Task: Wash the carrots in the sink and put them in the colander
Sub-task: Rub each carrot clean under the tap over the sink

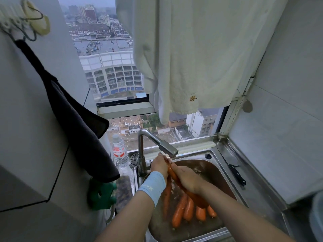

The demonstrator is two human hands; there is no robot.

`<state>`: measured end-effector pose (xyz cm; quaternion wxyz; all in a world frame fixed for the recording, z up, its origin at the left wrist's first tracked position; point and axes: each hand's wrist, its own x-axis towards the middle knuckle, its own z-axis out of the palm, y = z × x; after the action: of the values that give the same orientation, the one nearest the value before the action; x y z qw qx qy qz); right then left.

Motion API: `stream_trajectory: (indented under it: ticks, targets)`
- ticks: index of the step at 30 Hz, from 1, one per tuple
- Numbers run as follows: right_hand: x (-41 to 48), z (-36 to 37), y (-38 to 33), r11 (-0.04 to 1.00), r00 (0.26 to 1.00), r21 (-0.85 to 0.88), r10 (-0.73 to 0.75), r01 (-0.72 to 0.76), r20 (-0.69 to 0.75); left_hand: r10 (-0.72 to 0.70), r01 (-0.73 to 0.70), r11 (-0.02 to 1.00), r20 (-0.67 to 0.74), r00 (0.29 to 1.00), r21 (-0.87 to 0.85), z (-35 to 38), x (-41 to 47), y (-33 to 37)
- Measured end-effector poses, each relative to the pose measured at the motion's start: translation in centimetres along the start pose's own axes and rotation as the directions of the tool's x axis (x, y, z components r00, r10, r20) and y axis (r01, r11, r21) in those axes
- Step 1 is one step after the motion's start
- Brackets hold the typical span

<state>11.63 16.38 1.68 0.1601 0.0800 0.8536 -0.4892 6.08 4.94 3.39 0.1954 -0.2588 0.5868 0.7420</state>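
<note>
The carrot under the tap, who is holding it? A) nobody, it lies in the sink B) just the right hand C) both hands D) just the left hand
C: the left hand grips the carrot at its top end below the tap, and the right hand wraps round its middle.

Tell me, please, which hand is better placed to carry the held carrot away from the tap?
Probably the right hand: it wraps round the middle of the carrot, while the left hand only holds its upper end under the tap.
</note>
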Motion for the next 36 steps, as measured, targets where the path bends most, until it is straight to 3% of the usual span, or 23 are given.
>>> stream_trajectory:
  ticks: [2,5,9,11,14,19,21,24,27,29,34,36]
  targets:
    - [0.1,-0.3,-0.2,0.999,0.999,-0.015,0.031,-0.03,0.02,-0.069,0.072,0.995,0.042,0.997,-0.075,-0.3,-0.2,0.3]
    - [0.5,-0.8,0.0,0.994,0.992,0.027,0.108,-0.109,0.062,-0.085,0.125,0.975,0.214,0.973,-0.182,-0.9,-0.4,-0.4]
    - [0.9,-1.1,0.6,0.98,0.987,0.122,0.149,-0.155,0.057,0.001,-0.017,0.999,0.338,0.941,0.045,-1.5,-0.4,-2.3]
    - [0.9,-0.9,0.4,0.985,0.99,0.113,0.129,-0.134,0.054,0.04,-0.1,0.973,0.273,0.961,0.209,-1.3,-0.4,-2.6]
    - [0.8,-0.3,-0.3,0.99,0.995,0.1,0.094,-0.097,0.041,0.104,-0.136,0.939,0.117,0.988,0.316,-0.9,-0.1,-1.9]
    - [0.5,0.6,-0.8,0.978,0.995,0.196,0.06,-0.075,0.085,0.132,-0.119,0.974,-0.056,0.99,0.191,-0.5,0.3,-0.5]
    - [0.4,0.5,-0.7,0.975,0.996,0.216,0.041,-0.058,0.082,0.095,-0.089,0.987,-0.036,0.995,0.135,-0.8,0.5,-0.2]
    - [0.3,0.0,-0.4,0.966,0.998,0.256,0.028,-0.043,0.065,-0.039,0.041,0.999,0.128,0.991,-0.018,-1.5,0.4,0.1]
    - [0.6,-0.4,-0.2,0.973,0.995,0.225,0.041,-0.059,0.085,-0.01,0.038,0.995,0.282,0.959,-0.095,-2.0,-0.1,-0.3]
    - [0.8,-0.2,-0.1,0.975,0.995,0.212,0.056,-0.072,0.082,0.019,0.02,0.992,0.31,0.95,-0.122,-2.1,0.0,-0.6]
    - [0.5,0.4,-0.7,0.996,0.999,0.077,0.038,-0.04,0.024,0.009,-0.015,0.999,0.111,0.994,0.048,-1.1,1.6,-0.4]
    - [0.4,0.3,-0.9,0.994,0.998,0.095,0.049,-0.052,0.027,-0.006,0.0,0.998,0.099,0.995,0.058,-0.8,1.6,0.0]
